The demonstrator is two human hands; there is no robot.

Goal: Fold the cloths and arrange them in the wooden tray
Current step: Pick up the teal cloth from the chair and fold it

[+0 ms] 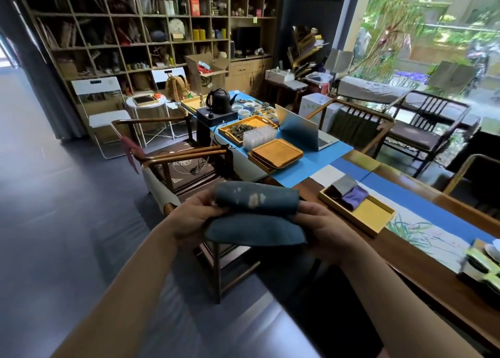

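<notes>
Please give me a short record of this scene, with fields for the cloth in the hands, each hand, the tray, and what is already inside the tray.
held cloth: dark teal cloth with pale marks, partly folded, held up in the air, off the table
left hand: grips the cloth's left end
right hand: grips the cloth's right end
tray: shallow yellow wooden tray on the long wooden table, to the right of the hands
in tray: folded grey cloth, folded purple cloth, at the far end
near end of tray: bare
</notes>
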